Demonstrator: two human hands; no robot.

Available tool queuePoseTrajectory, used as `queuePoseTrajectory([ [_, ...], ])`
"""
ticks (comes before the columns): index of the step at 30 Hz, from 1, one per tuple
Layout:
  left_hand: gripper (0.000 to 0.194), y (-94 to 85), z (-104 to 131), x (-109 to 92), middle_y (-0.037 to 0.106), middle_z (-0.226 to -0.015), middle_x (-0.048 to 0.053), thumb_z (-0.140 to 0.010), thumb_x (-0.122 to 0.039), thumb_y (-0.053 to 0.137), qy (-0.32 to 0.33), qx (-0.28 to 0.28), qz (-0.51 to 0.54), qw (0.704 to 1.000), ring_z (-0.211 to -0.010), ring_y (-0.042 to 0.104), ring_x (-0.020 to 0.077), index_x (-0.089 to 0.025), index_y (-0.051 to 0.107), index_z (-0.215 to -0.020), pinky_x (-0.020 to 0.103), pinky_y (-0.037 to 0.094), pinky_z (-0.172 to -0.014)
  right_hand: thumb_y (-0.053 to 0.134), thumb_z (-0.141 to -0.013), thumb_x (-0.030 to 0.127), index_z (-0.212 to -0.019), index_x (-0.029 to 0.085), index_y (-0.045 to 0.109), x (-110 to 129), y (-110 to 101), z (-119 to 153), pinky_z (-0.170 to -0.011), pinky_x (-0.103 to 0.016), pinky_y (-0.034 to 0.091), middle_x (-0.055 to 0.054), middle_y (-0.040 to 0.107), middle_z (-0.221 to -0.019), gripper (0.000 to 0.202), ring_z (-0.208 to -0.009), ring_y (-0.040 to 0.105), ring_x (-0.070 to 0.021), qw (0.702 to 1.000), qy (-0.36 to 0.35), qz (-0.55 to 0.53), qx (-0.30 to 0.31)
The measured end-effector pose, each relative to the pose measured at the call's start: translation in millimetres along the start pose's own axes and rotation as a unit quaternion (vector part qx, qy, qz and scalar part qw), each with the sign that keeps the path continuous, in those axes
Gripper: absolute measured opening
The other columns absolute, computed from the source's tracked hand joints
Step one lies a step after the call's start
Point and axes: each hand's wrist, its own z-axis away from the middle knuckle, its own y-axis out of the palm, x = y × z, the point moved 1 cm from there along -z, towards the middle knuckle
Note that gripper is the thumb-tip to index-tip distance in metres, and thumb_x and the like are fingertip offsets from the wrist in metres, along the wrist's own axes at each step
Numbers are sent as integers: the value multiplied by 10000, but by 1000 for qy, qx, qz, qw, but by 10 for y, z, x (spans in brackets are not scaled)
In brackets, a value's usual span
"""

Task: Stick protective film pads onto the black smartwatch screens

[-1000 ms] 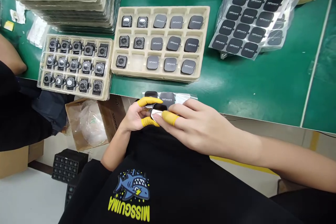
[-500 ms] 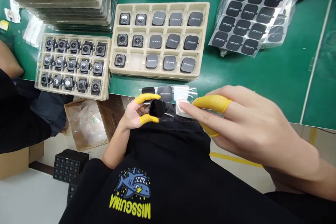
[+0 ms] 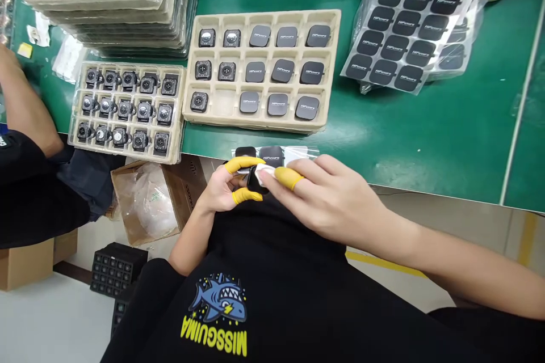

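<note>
A black watch body (image 3: pixel 257 182) is held screen up between the yellow-capped thumb and finger of my left hand (image 3: pixel 225 186). My right hand (image 3: pixel 315 190), also with yellow finger caps, presses a small white cloth (image 3: pixel 264 170) on the watch's face. Just behind, at the table's near edge, lie a dark square piece and a grey HiFuture-labelled square (image 3: pixel 271 155), with clear film beside them. Past these, a beige tray (image 3: pixel 255 123) has watch bodies at its left, grey labelled squares at its right and one bare compartment in the front row.
A smaller tray of watch bodies (image 3: pixel 123 150) and a tall stack of trays (image 3: pixel 140 39) stand on the left. Sheets of labelled squares (image 3: pixel 395 48) lie at the right. Another person's arm (image 3: pixel 32 102) reaches in at the far left. An open carton (image 3: pixel 187 190) is below the table.
My right hand has moved left and brought the white cloth from beside the watch onto its face. The other person's forearm shows more at the left. The view has shifted slightly.
</note>
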Motion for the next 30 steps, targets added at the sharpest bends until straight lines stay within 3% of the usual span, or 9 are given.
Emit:
queuePoseTrajectory([
  [4, 758, -56, 11, -2, 807, -1133, 56, -757, -528, 1050, -1, -6, 13, 1000, -743, 785, 140, -237, 760, -1394, 264, 715, -715, 627, -991, -18, -1227, 129, 811, -219, -115, 291, -683, -381, 447, -107, 775, -890, 334, -832, 599, -246, 997, 75, 3, 11],
  [7, 770, -79, -2, -9, 805, -1127, 67, -730, -532, 1064, 19, -9, 7, 1000, -797, 783, 158, -218, 777, -1372, 265, 710, -722, 758, -961, 65, -1294, 240, 834, -615, -30, 827, -656, -364, 459, -126, 831, -1021, 385, -823, 591, -245, 975, 211, 41, -49],
  [12, 786, -45, -39, 20, 808, -1174, 102, -739, -577, 1046, 31, -25, 10, 999, -891, 812, 202, -189, 778, -1368, 299, 730, -784, 930, -808, 351, -956, 270, 942, -1321, 451, 1860, -580, -393, 295, -148, 765, -792, 169, -655, 487, -234, 882, 457, 94, -72],
  [15, 761, -16, -55, 23, 804, -1147, 83, -755, -553, 1042, 37, -17, 15, 999, -879, 813, 195, -204, 776, -1378, 286, 729, -768, 874, -834, 398, -775, 258, 909, -1509, 673, 2199, -588, -412, 254, -118, 637, -614, 156, -569, 358, -194, 807, 572, 115, -92],
  [17, 749, -9, -61, 9, 800, -1128, 73, -768, -545, 1037, 45, -15, 13, 999, -866, 813, 188, -211, 772, -1385, 275, 727, -749, 874, -827, 395, -703, 256, 886, -1533, 733, 2277, -563, -410, 249, -99, 571, -531, 187, -530, 323, -179, 792, 598, 95, -82],
  [21, 762, -12, -61, -12, 793, -1152, 80, -765, -557, 1036, 43, -16, -8, 999, -862, 815, 189, -205, 767, -1385, 276, 732, -730, 921, -753, 297, -813, 282, 919, -1328, 591, 2097, -508, -387, 310, -106, 700, -614, 62, -510, 443, -199, 851, 507, 48, -126],
  [25, 780, -6, -73, -6, 805, -1209, 94, -765, -576, 1031, 44, -12, -19, 999, -876, 824, 193, -216, 763, -1403, 275, 735, -745, 926, -767, 148, -1119, 349, 920, -755, 171, 1429, -511, -376, 375, -83, 806, -802, 405, -590, 613, -239, 920, 302, 42, -247],
  [28, 761, 16, -113, -34, 820, -1160, 82, -777, -576, 1023, 48, -8, -36, 998, -833, 820, 175, -216, 772, -1399, 259, 727, -747, 823, -851, -26, -1265, 300, 854, -303, -76, 816, -633, -383, 493, -79, 811, -939, 528, -744, 675, -239, 954, 250, -49, -155],
  [30, 741, 39, -150, -85, 828, -1109, 78, -784, -572, 1020, 60, -2, -59, 996, -826, 821, 173, -205, 786, -1384, 247, 719, -758, 763, -920, -13, -1264, 245, 828, -95, -125, 511, -714, -399, 516, -81, 802, -954, 435, -855, 705, -256, 973, 186, -77, -113],
])
